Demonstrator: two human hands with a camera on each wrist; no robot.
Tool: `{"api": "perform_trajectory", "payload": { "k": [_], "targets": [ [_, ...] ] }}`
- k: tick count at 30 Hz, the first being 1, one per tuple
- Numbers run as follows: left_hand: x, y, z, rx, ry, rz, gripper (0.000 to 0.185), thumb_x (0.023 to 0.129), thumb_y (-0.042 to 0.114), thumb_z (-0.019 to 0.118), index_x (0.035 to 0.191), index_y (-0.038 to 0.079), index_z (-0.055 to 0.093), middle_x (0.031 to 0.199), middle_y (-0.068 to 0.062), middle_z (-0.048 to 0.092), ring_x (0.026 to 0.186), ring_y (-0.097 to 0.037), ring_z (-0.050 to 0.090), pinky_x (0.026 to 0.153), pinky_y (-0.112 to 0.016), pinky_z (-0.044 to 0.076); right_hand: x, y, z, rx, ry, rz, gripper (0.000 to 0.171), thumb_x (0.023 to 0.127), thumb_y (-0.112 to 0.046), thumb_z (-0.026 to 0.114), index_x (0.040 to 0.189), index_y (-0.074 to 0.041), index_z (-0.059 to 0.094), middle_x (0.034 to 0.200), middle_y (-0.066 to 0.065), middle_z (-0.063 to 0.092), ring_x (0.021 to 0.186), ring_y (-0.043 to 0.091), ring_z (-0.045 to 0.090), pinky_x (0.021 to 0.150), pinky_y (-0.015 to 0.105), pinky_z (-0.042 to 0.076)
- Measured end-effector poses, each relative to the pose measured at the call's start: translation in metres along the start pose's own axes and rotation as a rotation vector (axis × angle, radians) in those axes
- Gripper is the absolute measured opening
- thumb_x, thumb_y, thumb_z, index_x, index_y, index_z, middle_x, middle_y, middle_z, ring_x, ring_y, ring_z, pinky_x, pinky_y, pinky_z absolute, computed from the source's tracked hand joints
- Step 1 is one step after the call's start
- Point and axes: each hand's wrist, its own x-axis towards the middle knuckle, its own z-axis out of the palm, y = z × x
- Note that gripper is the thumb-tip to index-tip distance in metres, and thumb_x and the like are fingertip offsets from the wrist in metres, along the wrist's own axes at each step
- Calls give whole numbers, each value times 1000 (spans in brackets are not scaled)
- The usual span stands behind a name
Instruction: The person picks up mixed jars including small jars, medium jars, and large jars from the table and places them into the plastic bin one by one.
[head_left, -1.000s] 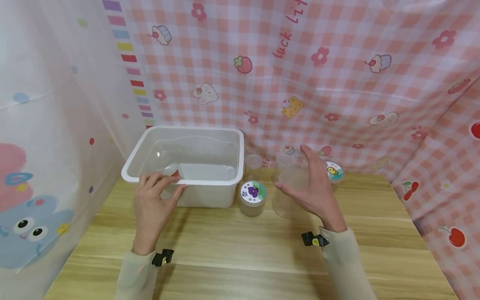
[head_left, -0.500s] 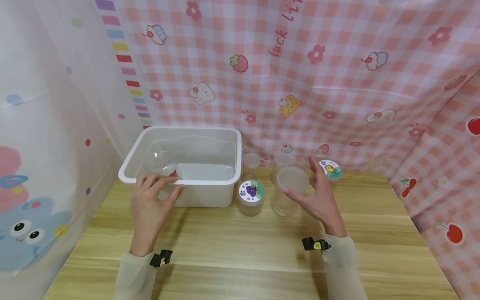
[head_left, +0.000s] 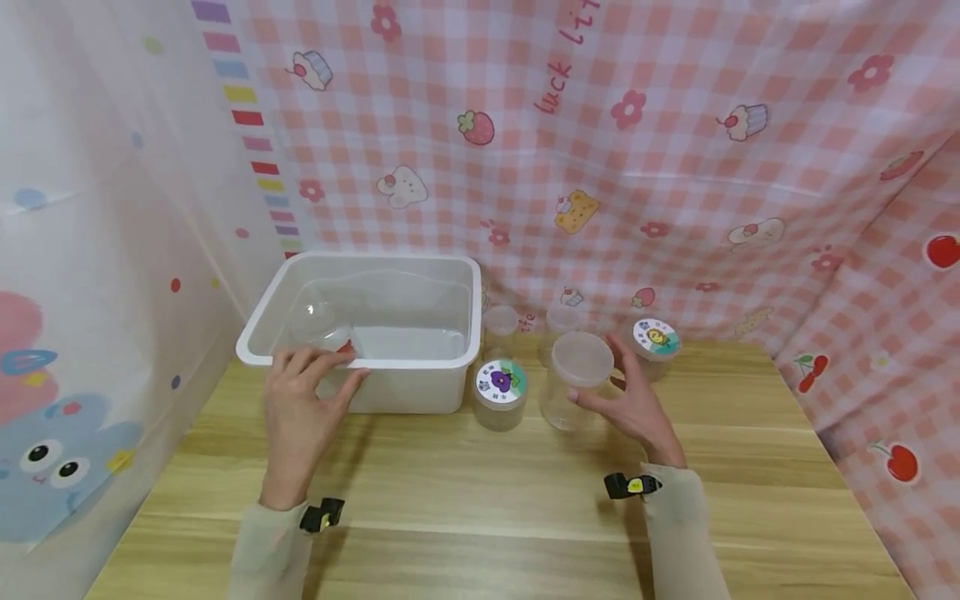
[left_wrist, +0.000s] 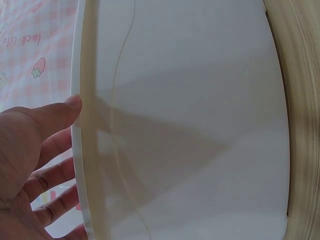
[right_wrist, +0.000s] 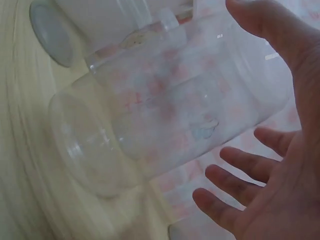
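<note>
Your left hand [head_left: 300, 400] rests on the near rim of the white tub [head_left: 420, 367] at abt 9 o'clock on the table [head_left: 480, 508], thumb tip on the rim edge, fingers over the lip toward the inside; whether they curl round the rim, can't tell. Inside the tub, just past those fingers, lies a clear jar [head_left: 318, 327] on its side. Your right hand [head_left: 633, 404] is spread, fingers straight, cupped beside the tall clear jar w/ frosted lid [head_left: 573, 383] at abt 1 o'clock from table centre; the wrist view shows a gap btwn palm and jar, so no grip. Purple-label jar [head_left: 501, 393] stands just left of it, yellow-label jar [head_left: 655, 344] behind the right hand, two small clear jars [head_left: 501, 329] at 12 by the checked cloth [head_left: 675, 167].
</note>
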Motion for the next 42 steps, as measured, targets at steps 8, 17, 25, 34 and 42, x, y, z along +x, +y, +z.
{"api": "perform_trajectory", "payload": {
  "k": [8,17,25,34,42],
  "targets": [
    [-2,0,-2,-2,-1,-4,32,70,13,95,97,5,80,92,-11,71,92,-32,53,81,-43,37,-1,15,6,129,-74,7,93,83,-17,86,158,-16,31,151,17,47,142,36,41,117,61,35],
    [-2,0,-3,-4,9,-2,31,70,11,95,96,4,80,92,-11,71,92,-33,53,81,-43,37,1,19,7,153,-93,-25,83,84,-18,86,154,-18,40,147,13,54,137,31,48,110,56,43],
    [-3,-3,-1,13,-4,9,31,73,18,94,99,6,81,95,-11,73,93,-33,55,81,-43,38,-2,16,4,158,-62,-29,80,85,-21,85,153,-20,42,144,10,56,129,19,54,101,36,52],
    [-2,-3,-1,22,-9,13,31,73,20,94,99,8,81,96,-10,74,94,-33,56,81,-43,39,-6,-6,-1,111,-11,-66,80,88,-25,83,155,-27,39,145,5,54,125,20,53,97,29,51],
    [-2,-2,-1,21,-24,3,32,74,20,94,100,8,81,97,-11,74,95,-34,55,81,-43,38,-10,-33,-1,113,47,-67,85,87,-30,84,157,-37,34,151,2,53,127,21,52,99,31,49]
  ]
}}
